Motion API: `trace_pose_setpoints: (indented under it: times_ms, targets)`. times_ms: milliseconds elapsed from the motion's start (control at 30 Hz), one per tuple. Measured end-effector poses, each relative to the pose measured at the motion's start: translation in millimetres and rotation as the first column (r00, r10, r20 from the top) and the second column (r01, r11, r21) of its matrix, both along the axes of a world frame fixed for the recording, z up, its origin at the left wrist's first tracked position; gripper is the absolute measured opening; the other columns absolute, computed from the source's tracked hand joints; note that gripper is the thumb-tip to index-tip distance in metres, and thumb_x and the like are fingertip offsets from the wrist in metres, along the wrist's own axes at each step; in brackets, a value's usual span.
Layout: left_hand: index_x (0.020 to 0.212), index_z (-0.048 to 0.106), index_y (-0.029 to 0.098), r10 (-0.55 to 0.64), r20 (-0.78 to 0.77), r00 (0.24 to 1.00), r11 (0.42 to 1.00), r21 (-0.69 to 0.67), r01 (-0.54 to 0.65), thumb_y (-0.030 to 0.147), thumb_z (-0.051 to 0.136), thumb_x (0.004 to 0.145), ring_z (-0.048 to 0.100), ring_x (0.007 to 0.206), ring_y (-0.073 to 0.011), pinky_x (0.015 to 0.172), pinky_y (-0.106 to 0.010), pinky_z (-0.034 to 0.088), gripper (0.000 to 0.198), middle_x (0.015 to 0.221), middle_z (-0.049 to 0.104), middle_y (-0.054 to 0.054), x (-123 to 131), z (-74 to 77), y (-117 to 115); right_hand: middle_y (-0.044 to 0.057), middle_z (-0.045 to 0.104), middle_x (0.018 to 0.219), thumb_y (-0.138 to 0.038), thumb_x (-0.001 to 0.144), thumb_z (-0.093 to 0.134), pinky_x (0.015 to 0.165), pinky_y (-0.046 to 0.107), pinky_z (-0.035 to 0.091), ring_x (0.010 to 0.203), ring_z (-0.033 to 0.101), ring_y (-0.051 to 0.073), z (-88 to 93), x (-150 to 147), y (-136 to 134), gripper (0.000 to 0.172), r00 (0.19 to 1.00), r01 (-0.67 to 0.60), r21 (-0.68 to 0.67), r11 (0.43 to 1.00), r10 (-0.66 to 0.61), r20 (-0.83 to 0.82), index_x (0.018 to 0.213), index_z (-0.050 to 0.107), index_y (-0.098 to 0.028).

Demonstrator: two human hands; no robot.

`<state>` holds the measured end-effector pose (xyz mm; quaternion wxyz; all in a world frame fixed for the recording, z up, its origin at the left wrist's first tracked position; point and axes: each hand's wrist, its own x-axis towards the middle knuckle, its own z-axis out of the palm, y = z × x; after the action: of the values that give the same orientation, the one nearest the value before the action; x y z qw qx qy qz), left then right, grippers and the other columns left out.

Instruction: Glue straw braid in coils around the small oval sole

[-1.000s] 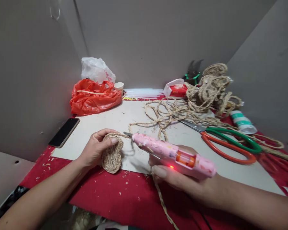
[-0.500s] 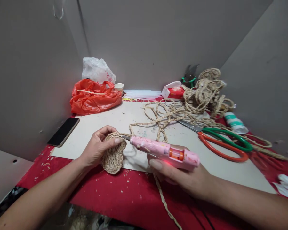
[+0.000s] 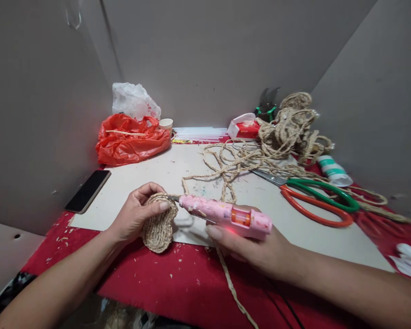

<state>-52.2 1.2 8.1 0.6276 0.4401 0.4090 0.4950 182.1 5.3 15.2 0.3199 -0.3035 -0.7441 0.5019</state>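
Between the thumb and fingers of my left hand [image 3: 140,209] is a small coiled piece of braided straw cord [image 3: 158,230], shaped like a shoe sole and held tilted above the board's front edge. My right hand [image 3: 251,249] grips a pink glue gun [image 3: 208,208] with a red light glowing on its underside. The gun's metal nozzle points left and meets the upper right rim of the coiled piece; whether glue comes out is too small to see. Braided cord [image 3: 205,176] runs from near the piece back over the board. Another length of cord [image 3: 233,288] hangs below my right hand.
Large scissors [image 3: 317,203] with green and orange handles lie at right, near a cord heap [image 3: 291,128]. A phone [image 3: 88,191], an orange plastic bag [image 3: 130,146] and a paper cup [image 3: 166,123] are at left. Clear glue sticks [image 3: 200,133] lie along the back wall.
The glue gun has shifted slightly left, its nozzle moving along the coiled piece's upper rim. The whole view has also shifted a little. Both hands keep their hold.
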Motion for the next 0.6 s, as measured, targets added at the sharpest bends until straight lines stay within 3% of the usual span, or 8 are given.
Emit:
trace_pose_setpoints:
  times_ms: [300,600]
  targets:
    - [0.08,0.06,0.017,0.005,0.032,0.999,1.0,0.001,-0.005,0.021,0.079,0.066,0.061,0.053,-0.0094,0.05,-0.019,0.051,0.024,0.065,0.066,0.002,0.9,2.5,-0.5,0.003,0.067,0.073,-0.035,0.087,0.056,0.055,0.024,0.051,0.063,0.06,0.016,4.9,-0.1,-1.7,0.032,1.0,0.007,0.002,1.0,-0.007,-0.013,0.111,0.068,-0.018]
    - [0.081,0.061,0.017,0.029,0.032,0.999,1.0,-0.008,-0.029,0.02,0.079,0.066,0.062,0.054,-0.0111,0.051,-0.021,0.052,0.024,0.066,0.067,0.001,-1.0,-0.3,1.8,0.002,0.066,0.07,-0.035,0.087,0.055,0.052,0.022,0.049,0.056,0.056,0.013,2.3,0.8,-2.2,0.027,1.0,0.006,-0.011,1.0,-0.006,-0.029,0.105,0.068,-0.018]
